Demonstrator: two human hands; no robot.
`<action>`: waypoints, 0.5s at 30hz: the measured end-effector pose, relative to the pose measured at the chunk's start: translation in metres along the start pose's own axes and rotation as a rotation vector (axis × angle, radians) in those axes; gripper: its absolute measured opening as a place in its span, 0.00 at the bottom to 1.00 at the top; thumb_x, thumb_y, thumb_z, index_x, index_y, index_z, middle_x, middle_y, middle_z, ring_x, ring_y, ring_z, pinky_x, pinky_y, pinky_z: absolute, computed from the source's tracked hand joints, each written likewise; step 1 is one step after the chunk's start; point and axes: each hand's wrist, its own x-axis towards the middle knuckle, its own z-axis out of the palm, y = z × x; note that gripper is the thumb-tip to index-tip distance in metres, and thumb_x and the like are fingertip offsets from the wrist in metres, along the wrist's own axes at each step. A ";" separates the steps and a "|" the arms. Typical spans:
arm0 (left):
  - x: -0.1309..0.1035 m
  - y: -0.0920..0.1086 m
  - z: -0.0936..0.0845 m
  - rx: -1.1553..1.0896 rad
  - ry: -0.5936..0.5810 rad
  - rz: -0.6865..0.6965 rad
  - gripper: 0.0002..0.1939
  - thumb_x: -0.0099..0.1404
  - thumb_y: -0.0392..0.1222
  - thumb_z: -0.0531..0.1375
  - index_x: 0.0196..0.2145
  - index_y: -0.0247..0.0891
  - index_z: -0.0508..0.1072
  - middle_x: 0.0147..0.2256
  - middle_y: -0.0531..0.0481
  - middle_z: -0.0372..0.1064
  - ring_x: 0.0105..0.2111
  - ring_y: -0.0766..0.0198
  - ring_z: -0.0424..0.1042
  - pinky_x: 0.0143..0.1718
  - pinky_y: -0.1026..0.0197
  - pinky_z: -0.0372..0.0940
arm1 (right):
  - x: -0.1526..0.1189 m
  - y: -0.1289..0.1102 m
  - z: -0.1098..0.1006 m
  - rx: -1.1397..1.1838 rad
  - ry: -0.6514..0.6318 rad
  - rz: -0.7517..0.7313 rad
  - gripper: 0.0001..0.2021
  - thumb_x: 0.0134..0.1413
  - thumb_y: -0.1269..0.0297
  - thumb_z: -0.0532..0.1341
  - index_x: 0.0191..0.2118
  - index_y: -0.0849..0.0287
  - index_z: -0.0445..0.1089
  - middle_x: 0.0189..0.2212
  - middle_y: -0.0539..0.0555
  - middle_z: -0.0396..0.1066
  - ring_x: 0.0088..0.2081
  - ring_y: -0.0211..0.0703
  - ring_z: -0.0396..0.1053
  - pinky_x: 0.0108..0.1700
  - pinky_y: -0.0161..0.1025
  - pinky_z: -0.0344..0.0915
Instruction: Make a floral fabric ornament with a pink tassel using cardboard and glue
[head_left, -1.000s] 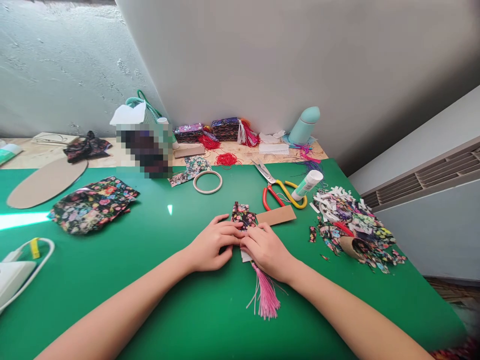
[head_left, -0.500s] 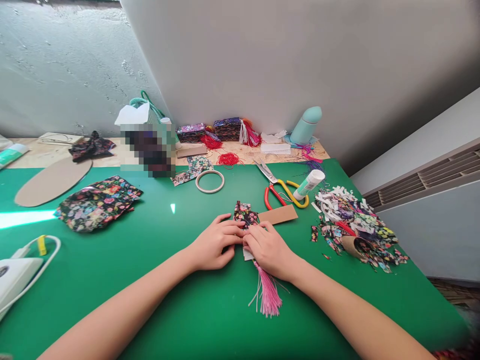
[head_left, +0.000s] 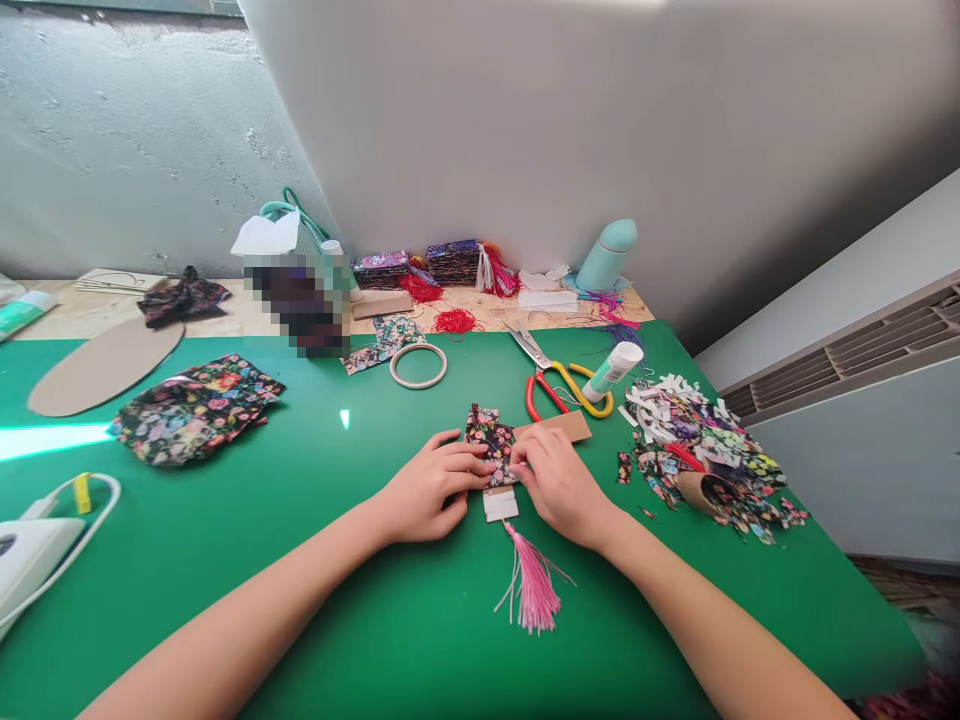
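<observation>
A dark floral fabric piece (head_left: 493, 430) lies between my hands, over a small white-and-tan card (head_left: 500, 504) whose lower end shows. From that end a pink tassel (head_left: 536, 590) hangs towards me, spread on the green mat. My left hand (head_left: 431, 490) rests with its fingers stretched over the fabric's left side, tips pressing it down. At the right edge of the fabric, my right hand (head_left: 559, 485) has its fingers bent and pinched together on that edge. A tan cardboard strip (head_left: 574, 428) sticks out from behind the right hand.
Red-and-yellow-handled scissors (head_left: 559, 375) and a glue stick (head_left: 615, 370) lie beyond my right hand. A heap of scraps (head_left: 690, 440) is at the right. Further off are a tape roll (head_left: 418, 366), floral fabric (head_left: 199, 410), an oval board (head_left: 109, 367) and a turquoise bottle (head_left: 607, 255).
My right hand has shifted up and right, from the fabric's middle to its right edge. More of the fabric and the white card end now shows. The left hand stays put.
</observation>
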 end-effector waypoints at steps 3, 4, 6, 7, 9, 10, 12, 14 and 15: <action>0.000 0.001 0.000 0.010 -0.007 0.004 0.22 0.55 0.28 0.51 0.46 0.41 0.71 0.47 0.50 0.72 0.55 0.57 0.63 0.60 0.44 0.47 | 0.001 0.003 -0.008 0.082 0.083 0.098 0.06 0.61 0.74 0.49 0.34 0.58 0.58 0.31 0.54 0.66 0.34 0.43 0.63 0.35 0.39 0.61; 0.000 0.001 0.000 0.011 -0.007 0.004 0.22 0.55 0.28 0.51 0.46 0.41 0.71 0.48 0.50 0.72 0.55 0.57 0.63 0.59 0.44 0.47 | 0.002 0.004 -0.012 0.093 0.125 0.127 0.06 0.61 0.73 0.50 0.34 0.57 0.59 0.30 0.53 0.66 0.32 0.42 0.63 0.35 0.39 0.62; -0.001 0.000 0.000 0.012 -0.006 0.005 0.22 0.55 0.28 0.51 0.45 0.41 0.71 0.48 0.49 0.72 0.55 0.57 0.63 0.59 0.44 0.48 | 0.003 0.009 -0.020 0.076 0.240 0.185 0.05 0.62 0.72 0.50 0.35 0.57 0.60 0.28 0.52 0.66 0.30 0.40 0.64 0.34 0.37 0.63; -0.001 0.000 0.001 0.012 -0.003 0.006 0.22 0.55 0.28 0.51 0.45 0.41 0.71 0.48 0.49 0.72 0.55 0.57 0.63 0.59 0.45 0.48 | 0.004 0.012 -0.026 0.048 0.315 0.212 0.04 0.61 0.71 0.51 0.35 0.57 0.60 0.28 0.51 0.66 0.30 0.39 0.65 0.33 0.36 0.63; -0.001 -0.001 0.001 0.009 0.006 0.015 0.22 0.55 0.27 0.50 0.45 0.41 0.71 0.47 0.49 0.72 0.55 0.57 0.63 0.59 0.45 0.48 | 0.005 0.021 -0.040 -0.043 0.479 0.274 0.03 0.60 0.69 0.54 0.35 0.58 0.63 0.28 0.51 0.67 0.30 0.39 0.66 0.33 0.36 0.64; -0.001 -0.001 0.002 0.009 0.012 0.021 0.22 0.55 0.27 0.50 0.45 0.41 0.71 0.47 0.49 0.72 0.55 0.57 0.63 0.59 0.44 0.48 | 0.004 0.026 -0.048 -0.113 0.573 0.313 0.02 0.59 0.68 0.55 0.35 0.58 0.64 0.28 0.51 0.68 0.29 0.39 0.67 0.33 0.36 0.64; -0.001 -0.002 0.003 0.009 0.020 0.029 0.22 0.56 0.28 0.50 0.46 0.41 0.70 0.47 0.49 0.72 0.55 0.56 0.63 0.59 0.44 0.48 | 0.001 0.039 -0.067 -0.267 0.760 0.421 0.04 0.57 0.66 0.57 0.37 0.59 0.66 0.30 0.52 0.69 0.28 0.40 0.67 0.33 0.37 0.65; -0.001 -0.003 0.003 0.011 0.018 0.026 0.21 0.56 0.28 0.50 0.46 0.41 0.70 0.48 0.49 0.72 0.55 0.56 0.63 0.59 0.44 0.48 | -0.007 0.052 -0.086 -0.435 0.849 0.533 0.07 0.57 0.65 0.56 0.38 0.60 0.68 0.30 0.55 0.70 0.29 0.43 0.68 0.35 0.40 0.65; 0.000 -0.003 0.003 0.011 0.015 0.023 0.21 0.56 0.28 0.50 0.45 0.41 0.71 0.48 0.49 0.72 0.55 0.56 0.63 0.59 0.44 0.49 | -0.012 0.059 -0.094 -0.510 0.831 0.580 0.07 0.56 0.66 0.56 0.37 0.60 0.70 0.30 0.56 0.71 0.30 0.44 0.68 0.36 0.42 0.65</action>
